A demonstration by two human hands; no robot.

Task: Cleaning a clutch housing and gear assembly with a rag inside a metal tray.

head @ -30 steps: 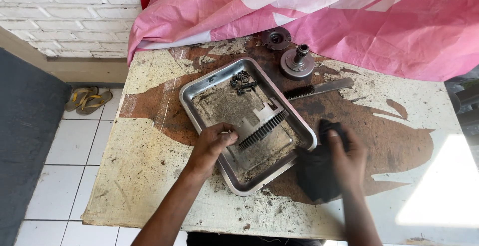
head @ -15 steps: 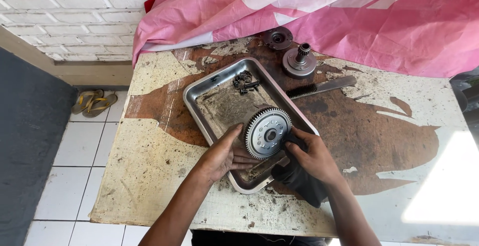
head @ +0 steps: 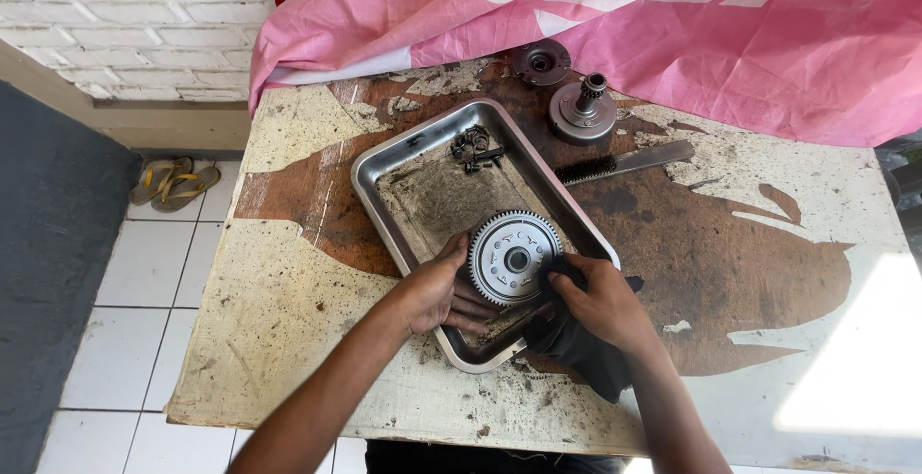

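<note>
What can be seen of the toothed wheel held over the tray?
The gear wheel is a round disc of pale grey metal with fine teeth all round its rim, a dark central bore and small slots around the hub. It faces the camera, held above the near end of the steel tray. The left hand supports its lower left edge; the right hand presses a dark rag against its right side.

Both hands [head: 437, 291] [head: 600, 301] are sitting at the near end of the steel tray [head: 384, 162], w/ the toothed gear [head: 515, 258] betw. them. Tray's far half is lying open except small parts [head: 475, 145]. Beyond it, brush [head: 624, 162], hub [head: 582, 109], disc [head: 540, 59] & pink cloth [head: 672, 23] are crowding the desk [head: 279, 301]; left and right desk areas are lying open.
</note>
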